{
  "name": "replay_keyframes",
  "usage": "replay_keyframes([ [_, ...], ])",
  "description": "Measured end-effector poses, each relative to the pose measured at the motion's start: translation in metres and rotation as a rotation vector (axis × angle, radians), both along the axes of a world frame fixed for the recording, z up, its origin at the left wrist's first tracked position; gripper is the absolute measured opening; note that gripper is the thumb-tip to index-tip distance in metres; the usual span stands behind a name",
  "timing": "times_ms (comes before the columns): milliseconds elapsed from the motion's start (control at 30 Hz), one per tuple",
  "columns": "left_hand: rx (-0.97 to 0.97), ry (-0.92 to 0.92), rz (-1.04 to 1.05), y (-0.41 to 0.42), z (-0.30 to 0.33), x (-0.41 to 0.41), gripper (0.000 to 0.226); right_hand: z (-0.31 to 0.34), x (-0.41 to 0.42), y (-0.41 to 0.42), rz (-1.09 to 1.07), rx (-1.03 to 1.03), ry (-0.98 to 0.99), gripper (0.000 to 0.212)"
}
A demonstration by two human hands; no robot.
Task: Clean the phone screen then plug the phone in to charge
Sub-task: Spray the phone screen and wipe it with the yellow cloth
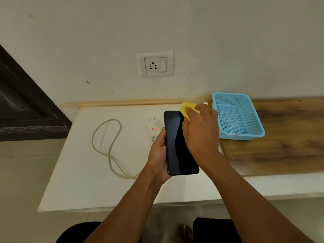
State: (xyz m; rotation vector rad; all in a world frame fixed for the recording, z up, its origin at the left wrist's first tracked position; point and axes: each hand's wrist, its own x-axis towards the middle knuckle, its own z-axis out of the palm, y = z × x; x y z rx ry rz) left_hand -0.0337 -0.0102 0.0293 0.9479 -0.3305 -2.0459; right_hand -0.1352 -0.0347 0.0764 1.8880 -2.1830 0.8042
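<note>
A black phone (175, 144) with a dark screen is held upright-facing above the white table (84, 172). My left hand (158, 155) grips its left edge and lower part from beneath. My right hand (201, 130) holds a yellow cloth (188, 108) and presses it against the phone's upper right corner. A white charger adapter (154, 128) lies on the table just left of the phone. Its pale cable (108, 146) loops across the table to the left. A white wall socket (156, 64) with a switch sits on the wall above.
A light blue mesh basket (236, 116) stands to the right on the wood-grain counter (280, 141). A small white object (206, 103) lies behind my right hand by the wall. A dark frame (22, 106) is at the left. My knees are below the table's front edge.
</note>
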Motion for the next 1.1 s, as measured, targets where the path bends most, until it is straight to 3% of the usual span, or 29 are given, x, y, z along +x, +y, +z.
replay_keyframes([
  [400, 0.041, 0.118, -0.088, -0.001, 0.004, 0.004, 0.058, 0.001, 0.037, 0.025, 0.101, 0.035, 0.002, 0.020],
  [467, 0.038, 0.133, -0.072, -0.006, 0.003, 0.004, 0.062, -0.016, 0.056, 0.034, 0.102, 0.311, -0.187, 0.037],
  [500, 0.037, 0.150, -0.077, -0.008, 0.004, 0.004, 0.068, -0.029, 0.059, 0.040, 0.019, 0.460, -0.186, 0.052],
  [533, 0.049, 0.181, -0.084, -0.008, 0.006, 0.004, 0.071, -0.044, 0.052, 0.058, -0.033, 0.514, 0.223, 0.065],
  [567, 0.064, 0.204, -0.084, -0.008, 0.009, 0.004, 0.071, -0.048, 0.051, 0.064, -0.044, 0.463, 0.236, 0.065],
  [600, 0.069, 0.240, -0.072, -0.008, 0.009, 0.004, 0.071, -0.043, 0.058, 0.082, 0.002, 0.384, -0.195, 0.055],
  [633, 0.063, 0.260, -0.055, -0.008, 0.006, 0.003, 0.071, -0.030, 0.061, 0.085, 0.053, 0.321, -0.391, 0.045],
  [667, 0.048, 0.268, -0.036, -0.007, 0.006, 0.003, 0.070, -0.025, 0.057, 0.089, 0.022, 0.283, -0.290, 0.036],
  [733, 0.046, 0.261, -0.012, -0.006, 0.005, 0.003, 0.070, -0.027, 0.045, 0.107, 0.165, 0.187, -0.034, 0.025],
  [767, 0.046, 0.250, -0.003, -0.006, 0.007, 0.002, 0.069, -0.032, 0.044, 0.107, 0.177, 0.144, -0.019, 0.023],
  [867, 0.001, 0.227, 0.015, -0.006, 0.006, 0.004, 0.066, -0.038, 0.034, 0.104, 0.091, 0.328, -0.136, 0.068],
  [900, -0.006, 0.226, 0.018, -0.007, 0.006, 0.005, 0.066, -0.037, 0.026, 0.104, 0.066, 0.313, -0.117, 0.065],
  [967, 0.003, 0.238, 0.010, -0.009, 0.003, 0.006, 0.065, -0.037, 0.010, 0.106, 0.118, 0.169, -0.007, 0.039],
  [1100, 0.014, 0.234, -0.029, -0.009, -0.004, 0.005, 0.064, -0.032, -0.007, 0.107, 0.120, 0.101, 0.024, 0.032],
])
